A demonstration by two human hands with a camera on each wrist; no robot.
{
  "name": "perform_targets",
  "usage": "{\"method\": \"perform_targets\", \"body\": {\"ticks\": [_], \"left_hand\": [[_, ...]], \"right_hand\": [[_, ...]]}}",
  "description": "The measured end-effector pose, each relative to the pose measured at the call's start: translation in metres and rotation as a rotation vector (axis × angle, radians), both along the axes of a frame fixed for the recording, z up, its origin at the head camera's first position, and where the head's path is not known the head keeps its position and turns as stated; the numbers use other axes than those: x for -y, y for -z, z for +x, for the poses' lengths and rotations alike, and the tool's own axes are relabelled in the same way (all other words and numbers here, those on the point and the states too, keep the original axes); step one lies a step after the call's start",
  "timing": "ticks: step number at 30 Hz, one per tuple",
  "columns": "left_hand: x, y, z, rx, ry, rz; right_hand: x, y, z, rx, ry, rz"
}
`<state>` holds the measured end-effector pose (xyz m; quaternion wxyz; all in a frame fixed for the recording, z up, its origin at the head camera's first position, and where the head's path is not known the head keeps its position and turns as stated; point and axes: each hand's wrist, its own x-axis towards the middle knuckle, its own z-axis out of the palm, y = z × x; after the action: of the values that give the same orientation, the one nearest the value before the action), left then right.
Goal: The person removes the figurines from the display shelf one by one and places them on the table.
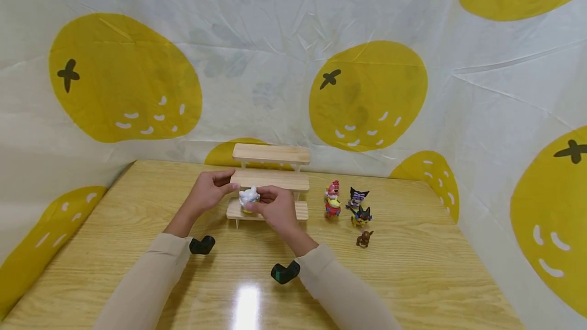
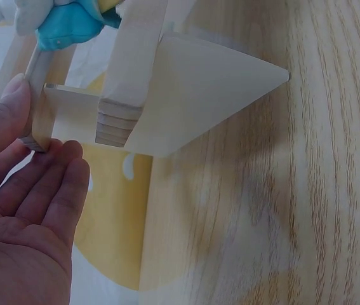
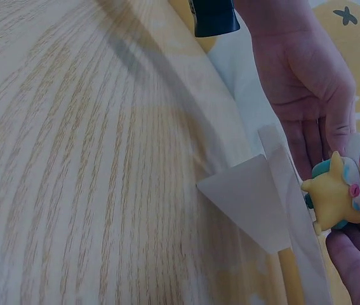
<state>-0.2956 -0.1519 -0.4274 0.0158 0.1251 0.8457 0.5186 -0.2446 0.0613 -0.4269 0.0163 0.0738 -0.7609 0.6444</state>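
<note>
A small figurine (image 1: pixel 248 197), with a white hood and a yellow body (image 3: pixel 336 197) trimmed in teal, is at the left part of the lowest step of a three-step wooden display stand (image 1: pixel 270 180). My right hand (image 1: pixel 279 213) pinches it between thumb and fingers, and its feet are close against the plank. My left hand (image 1: pixel 206 193) grips the left end of the middle plank; in the left wrist view the thumb (image 2: pixel 11 101) lies on the plank's edge and the fingers reach underneath.
Right of the stand are a red-and-pink figurine (image 1: pixel 333 190), a yellow-and-red one (image 1: pixel 332 209), a black-and-purple one (image 1: pixel 357 197), a black-eared yellow one (image 1: pixel 362 216) and a brown one (image 1: pixel 365 239). A patterned cloth (image 1: pixel 270 90) hangs behind the wooden table (image 1: pixel 412 279).
</note>
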Motion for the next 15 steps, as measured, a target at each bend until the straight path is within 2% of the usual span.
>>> {"method": "perform_targets", "body": {"ticks": [8,15], "left_hand": [[-0.0011,0.0015,0.0,0.005,0.01,-0.007],[-0.0005,0.001,0.0002,-0.01,-0.006,-0.017]], "right_hand": [[0.0031,-0.0019,0.0037,-0.027,0.035,0.0],[0.0042,0.0015,0.0063,-0.066,0.073,0.034]]}}
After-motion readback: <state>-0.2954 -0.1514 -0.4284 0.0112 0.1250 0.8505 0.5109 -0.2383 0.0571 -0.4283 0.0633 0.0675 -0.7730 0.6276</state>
